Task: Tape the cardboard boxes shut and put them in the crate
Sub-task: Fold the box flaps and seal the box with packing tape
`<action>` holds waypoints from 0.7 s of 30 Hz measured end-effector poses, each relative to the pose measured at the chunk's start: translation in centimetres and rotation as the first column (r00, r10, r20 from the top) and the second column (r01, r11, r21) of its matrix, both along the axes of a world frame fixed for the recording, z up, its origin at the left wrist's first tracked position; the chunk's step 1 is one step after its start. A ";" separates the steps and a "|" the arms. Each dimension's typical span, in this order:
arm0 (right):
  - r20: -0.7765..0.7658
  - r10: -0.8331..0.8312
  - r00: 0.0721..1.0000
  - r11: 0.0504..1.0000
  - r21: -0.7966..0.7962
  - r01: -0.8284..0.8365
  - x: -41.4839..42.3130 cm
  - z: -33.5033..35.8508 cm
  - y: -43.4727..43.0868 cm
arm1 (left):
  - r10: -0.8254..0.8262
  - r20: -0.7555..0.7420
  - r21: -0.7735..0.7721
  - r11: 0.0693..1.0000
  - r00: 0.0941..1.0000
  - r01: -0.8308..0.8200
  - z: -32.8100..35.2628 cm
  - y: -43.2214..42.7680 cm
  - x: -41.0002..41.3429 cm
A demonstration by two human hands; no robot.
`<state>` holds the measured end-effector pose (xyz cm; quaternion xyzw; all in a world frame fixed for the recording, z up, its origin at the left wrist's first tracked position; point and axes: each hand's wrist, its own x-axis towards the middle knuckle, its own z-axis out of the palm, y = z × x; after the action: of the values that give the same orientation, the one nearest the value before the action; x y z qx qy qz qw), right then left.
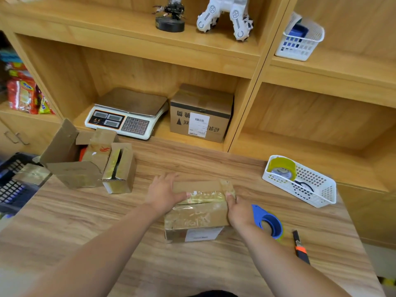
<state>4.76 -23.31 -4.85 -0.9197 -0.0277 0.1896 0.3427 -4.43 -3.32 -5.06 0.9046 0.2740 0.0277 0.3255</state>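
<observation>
Pressing tape (203, 196) onto the box (196, 215), centre frame, with left hand (164, 195) flat and right hand (237, 211) thumb-down, its grip impossible to tell. Judging by far left: one taped box (32, 173) in the crate (10, 191), two open boxes (72, 170) yet to seal.

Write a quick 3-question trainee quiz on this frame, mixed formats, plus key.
1. True or false: the right hand holds the dispenser.
2. Where is the yellow tape roll? A) in the white basket B) on the scale C) in the crate
3. What tool lies on the table right of the dispenser?
Key: 1 false: the dispenser lies on the table, and the hand is on the box. 2 A. 3 the knife.
</observation>
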 end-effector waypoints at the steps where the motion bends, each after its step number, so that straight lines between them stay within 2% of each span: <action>1: -0.012 -0.039 0.999 0.999 0.017 0.040 -0.3 -0.2 0.1 | 0.059 -0.048 0.007 0.998 0.997 -0.059 0.0 -0.2 -0.1; 2: -0.028 -0.082 0.996 0.996 0.038 0.083 -0.7 -0.3 0.3 | 0.111 -0.077 -0.023 0.993 0.991 -0.113 0.0 -0.5 -0.1; 6: -0.087 -0.235 0.968 0.962 0.119 0.244 -1.9 -0.5 1.0 | 0.267 -0.073 -0.347 0.896 0.961 -0.276 -0.1 -1.1 -0.8; 10: -0.196 -0.321 0.927 0.898 0.247 0.363 -2.6 -0.2 1.0 | 0.265 -0.175 -0.342 0.887 0.948 -0.311 -0.2 -0.4 -1.9; 15: -0.129 -0.125 0.984 0.979 0.143 0.143 -3.7 -0.5 1.5 | 0.217 -0.243 -0.291 0.913 0.945 -0.284 -0.5 -0.5 -2.4; 21: -0.007 -0.114 0.993 0.992 0.058 0.114 -4.3 -0.9 1.7 | 0.217 -0.153 -0.234 0.940 0.964 -0.249 -0.9 -1.2 -2.7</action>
<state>0.49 -21.61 -5.75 -0.9090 0.0198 0.1705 0.3798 -7.11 -4.51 -6.01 0.8170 0.4004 -0.0255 0.4141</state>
